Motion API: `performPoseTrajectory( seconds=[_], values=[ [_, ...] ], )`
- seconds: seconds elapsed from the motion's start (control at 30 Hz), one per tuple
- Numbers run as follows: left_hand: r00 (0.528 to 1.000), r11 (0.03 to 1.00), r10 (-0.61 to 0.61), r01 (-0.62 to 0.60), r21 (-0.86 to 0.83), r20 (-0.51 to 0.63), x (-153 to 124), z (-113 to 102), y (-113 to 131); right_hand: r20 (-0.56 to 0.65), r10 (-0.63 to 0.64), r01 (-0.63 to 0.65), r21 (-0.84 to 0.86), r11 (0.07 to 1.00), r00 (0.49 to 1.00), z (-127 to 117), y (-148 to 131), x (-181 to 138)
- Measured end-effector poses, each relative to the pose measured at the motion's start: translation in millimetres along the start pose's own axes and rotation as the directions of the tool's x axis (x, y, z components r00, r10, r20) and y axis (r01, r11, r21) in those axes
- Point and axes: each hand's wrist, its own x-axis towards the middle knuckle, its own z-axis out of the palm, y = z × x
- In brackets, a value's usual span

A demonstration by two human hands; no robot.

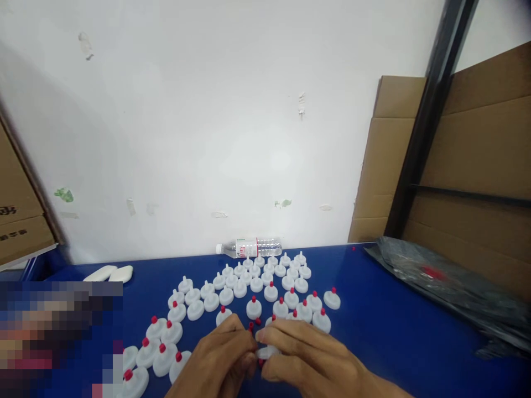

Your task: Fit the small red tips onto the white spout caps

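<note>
Low in the head view, my right hand [309, 351] is closed, its thumb and fingers around a white spouted lid [269, 352]. My left hand [222, 354] is pinched right beside that lid; what its fingertips hold is hidden. A bit of red shows under the lid between the hands. Small loose red caps [258, 321] lie just beyond my fingertips. Around both hands stand many white round lids with red-capped spouts [254, 308]. Farther back, white lids with bare spouts [239, 288] are grouped on the blue table [373, 342].
A clear plastic bottle [265, 247] lies along the white wall. Two white rounded pieces [121, 274] are at the left. A dark plastic bag [427, 282] covers the right side. Cardboard [385, 160] leans by a dark post [423, 121]. A pixelated patch hides the lower left corner.
</note>
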Motion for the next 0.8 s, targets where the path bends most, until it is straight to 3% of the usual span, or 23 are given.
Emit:
performPoseTrajectory(
  seconds=[0.13,0.37,0.5,0.57,0.67,0.8],
  values=[
    [0.994,0.995,0.1,-0.101,-0.014,-0.038,0,3,-9,-0.013,-0.02,0.019,-0.068,0.998,1.0,-2,-4,5],
    [0.994,0.985,0.049,-0.065,0.158,0.101,3,-12,-8,0.024,0.053,-0.048,-0.172,0.984,0.998,4,3,2],
    [0.998,0.946,0.048,-0.061,0.317,0.049,11,-30,-25,0.11,0.171,-0.154,-0.15,0.977,0.979,-2,20,-9],
    [1.0,0.924,0.012,-0.008,0.382,-0.009,14,-42,-40,0.083,0.305,-0.293,-0.135,0.947,0.949,-9,35,-13],
    [0.997,0.898,-0.065,0.08,0.432,-0.049,16,-56,-63,0.015,0.528,-0.517,-0.185,0.836,0.849,-20,60,-16],
    [0.991,0.883,-0.13,0.13,0.45,-0.032,15,-61,-80,-0.006,0.649,-0.624,-0.28,0.729,0.761,-29,88,-21]
  ],
)
